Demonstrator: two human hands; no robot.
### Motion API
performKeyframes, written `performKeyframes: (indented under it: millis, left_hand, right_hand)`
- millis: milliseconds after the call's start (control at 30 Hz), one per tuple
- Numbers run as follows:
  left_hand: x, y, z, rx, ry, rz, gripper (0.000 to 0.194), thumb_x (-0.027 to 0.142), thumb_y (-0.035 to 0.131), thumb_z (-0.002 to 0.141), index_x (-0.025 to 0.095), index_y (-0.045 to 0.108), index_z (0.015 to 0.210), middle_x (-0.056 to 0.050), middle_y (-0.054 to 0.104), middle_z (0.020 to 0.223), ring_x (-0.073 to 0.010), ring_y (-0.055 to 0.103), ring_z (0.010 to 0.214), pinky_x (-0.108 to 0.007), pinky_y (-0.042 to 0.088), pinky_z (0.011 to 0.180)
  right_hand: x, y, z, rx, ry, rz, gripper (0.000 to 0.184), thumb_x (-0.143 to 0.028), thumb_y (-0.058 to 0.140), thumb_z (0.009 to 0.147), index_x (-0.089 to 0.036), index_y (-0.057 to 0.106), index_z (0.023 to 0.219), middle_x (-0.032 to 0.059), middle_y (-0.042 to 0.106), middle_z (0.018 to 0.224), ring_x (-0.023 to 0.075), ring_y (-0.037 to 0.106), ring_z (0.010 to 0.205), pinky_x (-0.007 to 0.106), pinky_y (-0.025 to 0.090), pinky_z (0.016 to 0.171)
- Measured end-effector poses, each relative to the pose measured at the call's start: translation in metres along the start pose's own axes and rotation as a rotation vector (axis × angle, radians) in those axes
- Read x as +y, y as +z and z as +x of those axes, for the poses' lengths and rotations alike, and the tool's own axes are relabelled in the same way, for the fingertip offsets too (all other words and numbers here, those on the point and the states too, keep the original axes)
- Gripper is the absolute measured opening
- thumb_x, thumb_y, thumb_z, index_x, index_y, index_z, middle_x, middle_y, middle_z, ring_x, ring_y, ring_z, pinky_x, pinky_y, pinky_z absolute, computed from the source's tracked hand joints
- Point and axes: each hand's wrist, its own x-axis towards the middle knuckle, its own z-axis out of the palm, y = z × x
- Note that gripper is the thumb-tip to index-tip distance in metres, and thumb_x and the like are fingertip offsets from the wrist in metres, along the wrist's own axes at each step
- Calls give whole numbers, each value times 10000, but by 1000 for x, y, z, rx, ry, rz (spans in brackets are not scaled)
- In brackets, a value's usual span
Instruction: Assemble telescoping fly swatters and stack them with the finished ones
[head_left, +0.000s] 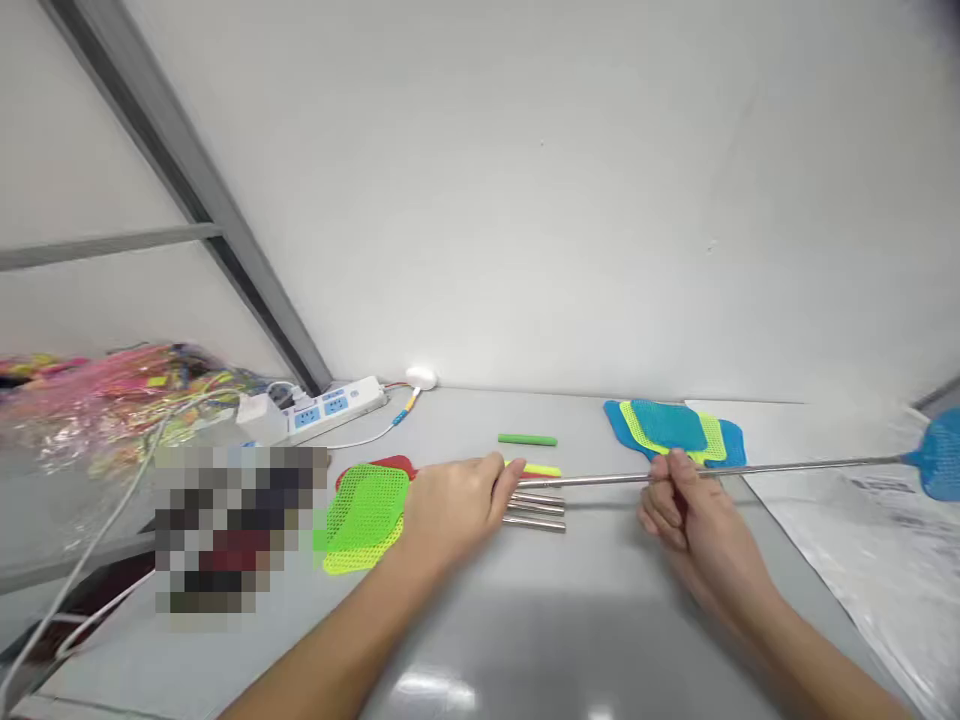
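My left hand [457, 505] and my right hand [686, 510] both hold a long thin metal rod [787, 467] that lies level above the grey table [525, 620]. A blue mesh swatter head [941, 455] sits on the rod's far right end. My left hand grips the rod's left end, my right hand pinches it near the middle. Under my left fingers lie a few short metal tubes [536, 510]. A yellow-green handle piece [541, 469] lies just behind the rod.
Green and yellow mesh heads [364, 515] with a red one under them lie left of my left hand. Blue and yellow mesh heads [675, 428] are stacked at the back. A green stick [527, 439], a power strip [330, 405], a bag of coloured parts [112, 390] and plastic sheeting [862, 520] surround them.
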Motion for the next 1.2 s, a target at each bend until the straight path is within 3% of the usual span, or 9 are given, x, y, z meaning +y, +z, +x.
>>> performKeyframes:
  millis: [333, 467, 600, 800, 933, 1067, 1200]
  left_hand:
    - [-1, 1, 0, 65, 44, -29, 472, 435, 321, 986, 197, 533, 639, 13, 602, 537, -128, 482, 459, -286, 103, 490]
    - [-23, 0, 8, 114, 4, -26, 461, 410, 335, 976, 191, 484, 598, 9, 556, 509, -129, 450, 473, -282, 128, 515]
    - [-56, 0, 16, 106, -99, 7, 441, 390, 339, 966, 192, 458, 590, 7, 539, 502, -137, 423, 478, -277, 143, 529]
    - [-84, -3, 23, 160, -222, 101, 453, 411, 343, 954, 204, 479, 574, -22, 509, 480, -178, 415, 521, -289, 155, 546]
    - [-80, -6, 22, 176, -260, 121, 464, 401, 340, 950, 205, 501, 561, -27, 501, 472, -181, 408, 520, -291, 151, 551]
    - [-61, -9, 19, 128, -305, 116, 472, 391, 334, 946, 204, 528, 558, -28, 515, 470, -167, 407, 481, -294, 125, 541]
    - [-23, -9, 10, 49, -155, 65, 476, 402, 318, 962, 207, 555, 597, -23, 578, 509, -163, 468, 489, -296, 109, 542]
  right_hand:
    - [7, 7, -11, -108, 98, -3, 370, -532, 508, 922, -202, 650, 1012, -84, 335, 508, 56, 232, 422, 233, 377, 482]
    - [-6, -1, -2, 5, 4, 67, 380, -522, 542, 907, -193, 650, 1064, -89, 292, 545, 50, 214, 439, 208, 365, 470]
    - [-23, -19, 16, 137, -119, 213, 292, -471, 549, 918, -197, 645, 888, -86, 264, 537, 58, 177, 443, 192, 360, 455]
    - [-28, -34, 29, 223, -100, 269, 292, -446, 542, 930, -194, 620, 804, -83, 261, 535, 70, 137, 440, 188, 345, 423]
    - [-22, -35, 29, 227, -104, 222, 208, -401, 571, 923, -211, 641, 877, -84, 264, 543, 66, 162, 439, 185, 352, 437]
    - [-19, -28, 22, 212, -132, 169, 219, -429, 576, 915, -221, 643, 894, -85, 259, 533, 64, 184, 439, 191, 355, 448]
    - [-9, -5, 2, 111, -55, 49, 302, -491, 550, 913, -210, 656, 937, -78, 322, 527, 61, 238, 435, 218, 374, 469]
